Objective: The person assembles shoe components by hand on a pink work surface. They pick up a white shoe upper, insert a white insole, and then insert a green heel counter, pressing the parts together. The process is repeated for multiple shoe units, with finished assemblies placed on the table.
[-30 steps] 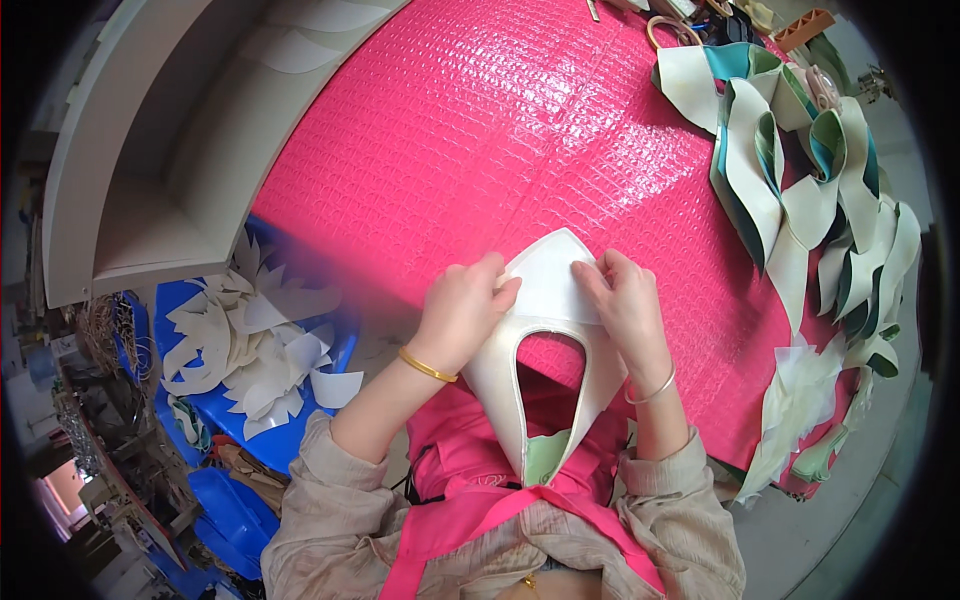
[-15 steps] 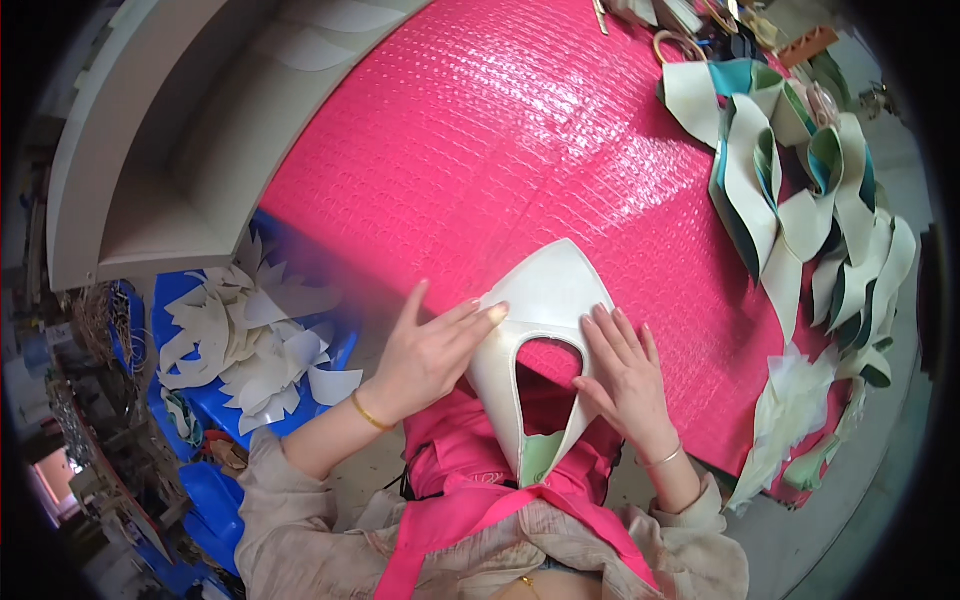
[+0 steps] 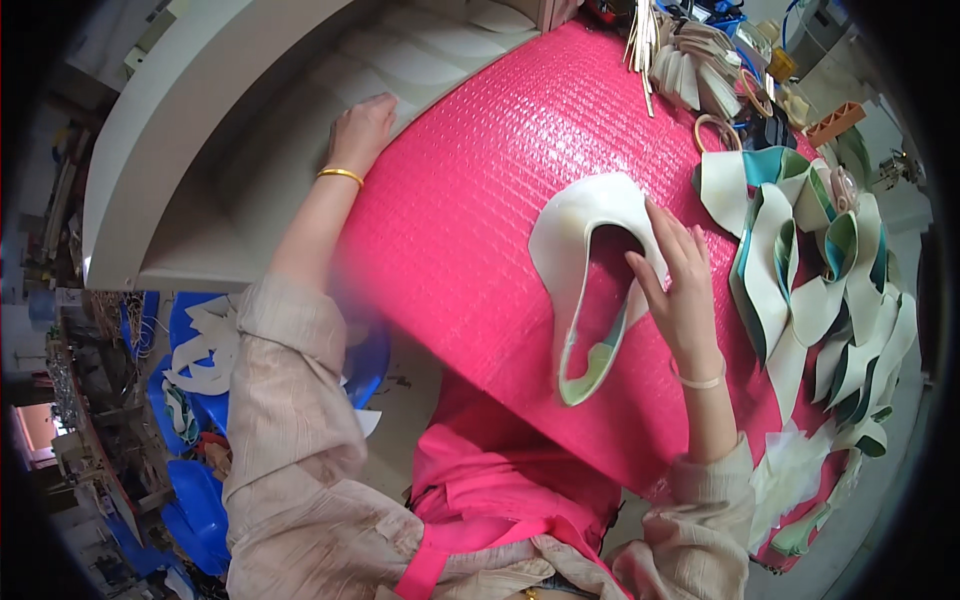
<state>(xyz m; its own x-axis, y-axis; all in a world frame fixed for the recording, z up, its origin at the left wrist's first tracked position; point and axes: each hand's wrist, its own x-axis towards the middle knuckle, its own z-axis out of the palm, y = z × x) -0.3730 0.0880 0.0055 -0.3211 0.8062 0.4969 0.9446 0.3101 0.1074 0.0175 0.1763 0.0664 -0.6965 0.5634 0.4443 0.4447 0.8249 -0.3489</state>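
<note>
A white shoe upper [image 3: 562,235] with a pale green lining at its narrow heel end lies on the pink table covering [image 3: 460,200]. My right hand [image 3: 683,275] holds the upper by its right side, thumb near the opening and fingers along the outer edge. My left hand [image 3: 362,132] is stretched out to the far left, over the front edge of a grey shelf box [image 3: 200,220]. Its fingers are curled and mostly hidden, so whether something is in them does not show. Flat white cut pieces [image 3: 385,55] lie inside the box near that hand.
Along the right side of the table are draped several white uppers with green and teal linings [image 3: 770,270]. Thin whitish sheets [image 3: 790,480] lie at the near right. Blue bins [image 3: 195,500] stand at the lower left; one holds white scraps [image 3: 205,350].
My left hand has left the upper and moved up and left to the shelf box. The upper, with my right hand on it, has shifted away from me onto the table and turned slightly.
</note>
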